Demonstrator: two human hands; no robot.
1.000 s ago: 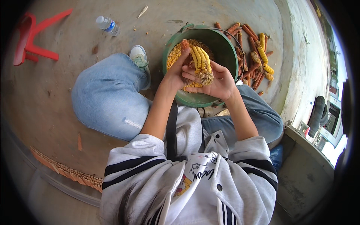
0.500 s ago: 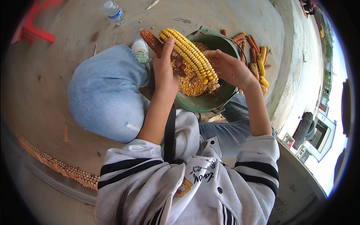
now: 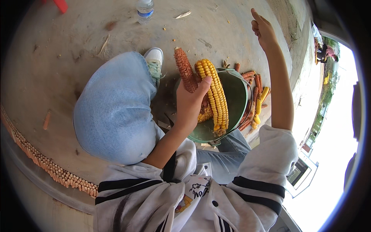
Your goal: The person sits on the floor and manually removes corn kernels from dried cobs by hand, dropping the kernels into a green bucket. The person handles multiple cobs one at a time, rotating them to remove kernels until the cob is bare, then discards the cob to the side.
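Note:
My left hand [image 3: 188,106] is closed round a yellow ear of corn [image 3: 217,98] and a reddish cob [image 3: 184,69] stripped of kernels. The thumb presses on the ear, whose rows of kernels still cover its visible side. Both are held over a green bucket [image 3: 236,92] with loose yellow kernels [image 3: 205,115] in it, partly hidden by the hand and ear. Up at the far right, my right hand [image 3: 264,31] is raised away from the bucket. One of its digits points out while the other fingers are curled, with nothing visible in them.
Right of the bucket lies a pile of reddish cobs [image 3: 258,82] and several yellow ears [image 3: 259,102]. A water bottle [image 3: 145,11] stands at the far side. Along the lower left runs a row of stacked cobs [image 3: 58,170]. Another person [image 3: 327,52] shows at the far right.
My right hand has left the ear and swung up and outward to the far right. The left hand still holds ear and cob, now turned more upright. The whole view has shifted.

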